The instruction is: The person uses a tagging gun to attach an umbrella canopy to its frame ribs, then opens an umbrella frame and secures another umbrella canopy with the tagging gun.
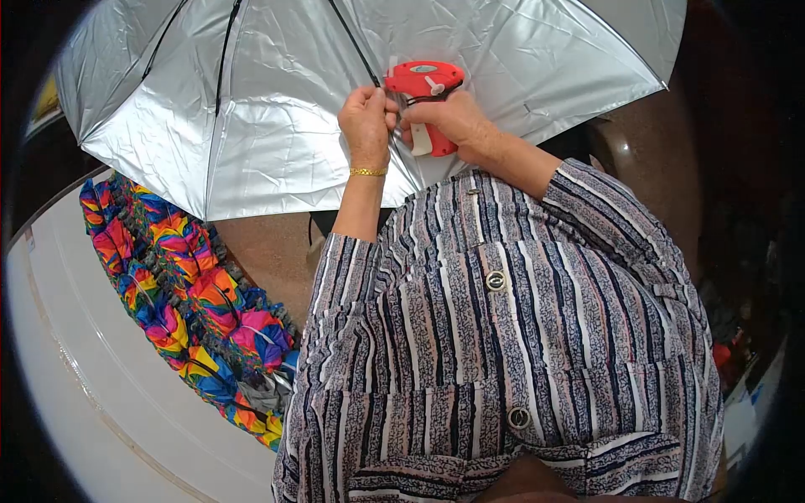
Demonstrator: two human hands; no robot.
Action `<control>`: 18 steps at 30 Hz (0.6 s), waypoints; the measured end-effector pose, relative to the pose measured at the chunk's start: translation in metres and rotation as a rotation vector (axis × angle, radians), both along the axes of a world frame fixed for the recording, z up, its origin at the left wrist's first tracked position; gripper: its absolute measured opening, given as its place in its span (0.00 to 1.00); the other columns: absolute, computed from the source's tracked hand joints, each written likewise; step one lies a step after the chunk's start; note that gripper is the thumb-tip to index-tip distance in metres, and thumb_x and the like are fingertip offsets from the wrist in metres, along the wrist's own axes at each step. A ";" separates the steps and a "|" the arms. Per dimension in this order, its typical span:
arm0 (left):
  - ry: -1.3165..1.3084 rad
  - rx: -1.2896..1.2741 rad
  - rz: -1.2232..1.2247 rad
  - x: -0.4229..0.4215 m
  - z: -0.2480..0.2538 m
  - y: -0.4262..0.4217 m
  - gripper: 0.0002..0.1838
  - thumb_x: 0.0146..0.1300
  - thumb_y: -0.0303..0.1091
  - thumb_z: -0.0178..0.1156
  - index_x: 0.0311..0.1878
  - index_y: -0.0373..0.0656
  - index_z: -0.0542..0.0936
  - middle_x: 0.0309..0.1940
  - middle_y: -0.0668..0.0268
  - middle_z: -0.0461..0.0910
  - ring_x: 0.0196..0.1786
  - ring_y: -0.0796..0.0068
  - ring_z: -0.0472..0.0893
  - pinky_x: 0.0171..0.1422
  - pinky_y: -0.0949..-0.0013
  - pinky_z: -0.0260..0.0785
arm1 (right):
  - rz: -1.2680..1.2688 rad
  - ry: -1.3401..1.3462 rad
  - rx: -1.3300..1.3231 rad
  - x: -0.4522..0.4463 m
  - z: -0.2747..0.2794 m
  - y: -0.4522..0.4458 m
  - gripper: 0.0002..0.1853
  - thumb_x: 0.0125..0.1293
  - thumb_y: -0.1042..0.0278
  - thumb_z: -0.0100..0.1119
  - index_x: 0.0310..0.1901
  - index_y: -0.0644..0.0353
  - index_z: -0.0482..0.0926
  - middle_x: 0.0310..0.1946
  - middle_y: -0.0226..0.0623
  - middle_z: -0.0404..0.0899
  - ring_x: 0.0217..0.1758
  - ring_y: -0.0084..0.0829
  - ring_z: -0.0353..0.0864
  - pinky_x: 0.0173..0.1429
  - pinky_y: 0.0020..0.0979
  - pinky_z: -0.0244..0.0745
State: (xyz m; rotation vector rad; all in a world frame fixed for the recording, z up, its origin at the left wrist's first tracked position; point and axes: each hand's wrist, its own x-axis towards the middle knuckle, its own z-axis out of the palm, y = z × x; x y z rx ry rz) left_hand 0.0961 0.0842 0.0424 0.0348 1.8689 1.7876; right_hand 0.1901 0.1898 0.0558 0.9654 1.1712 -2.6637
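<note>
An opened umbrella [289, 121] with a silver lining lies spread before me, its inner side facing up. My left hand [366, 121] pinches the lower end of a thin black umbrella rib [355, 42]; a gold band circles that wrist. Just to the right, my right hand [457, 121] is closed around a red and white tagging gun [419, 79], its nose pointing left toward the left fingertips. Whether the gun's needle touches the cloth or rib is hidden by the fingers.
Folded rainbow-coloured umbrellas [197, 277] lie bundled in rows on a white surface [92, 352] at the left. Brown floor [272, 251] shows below the silver canopy. More black ribs [226, 59] cross the canopy at the upper left.
</note>
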 end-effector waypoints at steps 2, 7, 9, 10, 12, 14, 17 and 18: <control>-0.006 0.003 0.005 0.000 0.000 -0.001 0.06 0.63 0.28 0.52 0.36 0.34 0.74 0.19 0.66 0.74 0.15 0.84 0.67 0.18 0.80 0.58 | 0.002 0.046 -0.045 0.001 -0.001 0.001 0.10 0.48 0.73 0.62 0.32 0.68 0.78 0.26 0.40 0.80 0.28 0.30 0.81 0.33 0.29 0.76; -0.023 0.017 -0.011 0.000 0.003 -0.004 0.06 0.63 0.29 0.52 0.35 0.35 0.74 0.19 0.67 0.74 0.16 0.85 0.67 0.19 0.80 0.58 | 0.049 0.078 -0.087 0.003 0.004 0.006 0.10 0.48 0.73 0.61 0.33 0.68 0.77 0.27 0.40 0.79 0.28 0.30 0.81 0.33 0.30 0.77; -0.036 0.009 -0.021 0.000 0.005 -0.004 0.07 0.64 0.29 0.52 0.36 0.35 0.74 0.19 0.67 0.74 0.16 0.85 0.67 0.19 0.80 0.58 | 0.031 0.079 -0.072 0.003 0.008 0.005 0.09 0.47 0.74 0.59 0.32 0.68 0.76 0.25 0.39 0.79 0.26 0.31 0.80 0.30 0.30 0.76; -0.037 0.008 -0.021 0.000 0.004 -0.004 0.07 0.64 0.29 0.52 0.36 0.35 0.74 0.19 0.67 0.74 0.16 0.85 0.67 0.19 0.80 0.58 | 0.022 0.079 -0.066 0.003 0.009 0.004 0.08 0.47 0.75 0.58 0.31 0.68 0.76 0.24 0.39 0.78 0.24 0.31 0.79 0.29 0.31 0.75; -0.033 0.018 -0.022 0.001 0.004 -0.004 0.07 0.64 0.29 0.52 0.36 0.35 0.73 0.19 0.68 0.74 0.16 0.85 0.67 0.19 0.80 0.58 | 0.029 0.080 -0.078 0.003 0.009 0.005 0.08 0.47 0.75 0.58 0.31 0.68 0.76 0.24 0.39 0.78 0.24 0.31 0.79 0.29 0.31 0.75; -0.034 0.021 -0.024 0.000 0.004 -0.003 0.06 0.64 0.29 0.52 0.36 0.35 0.73 0.19 0.68 0.74 0.16 0.85 0.67 0.19 0.80 0.58 | 0.045 0.080 -0.101 0.002 0.009 0.006 0.08 0.48 0.76 0.57 0.32 0.67 0.76 0.24 0.39 0.78 0.24 0.31 0.79 0.29 0.31 0.75; -0.020 0.029 -0.040 0.000 0.002 -0.004 0.06 0.64 0.29 0.51 0.36 0.35 0.73 0.20 0.67 0.74 0.16 0.85 0.67 0.19 0.80 0.58 | 0.057 0.092 -0.102 0.002 0.007 0.007 0.09 0.48 0.76 0.57 0.33 0.67 0.75 0.24 0.40 0.78 0.24 0.31 0.79 0.28 0.31 0.76; -0.021 0.028 -0.040 0.000 0.001 -0.004 0.06 0.64 0.29 0.51 0.36 0.35 0.73 0.20 0.67 0.74 0.16 0.85 0.67 0.19 0.80 0.58 | 0.064 0.098 -0.101 0.002 0.007 0.007 0.09 0.48 0.76 0.57 0.33 0.67 0.75 0.24 0.40 0.78 0.24 0.31 0.79 0.28 0.31 0.76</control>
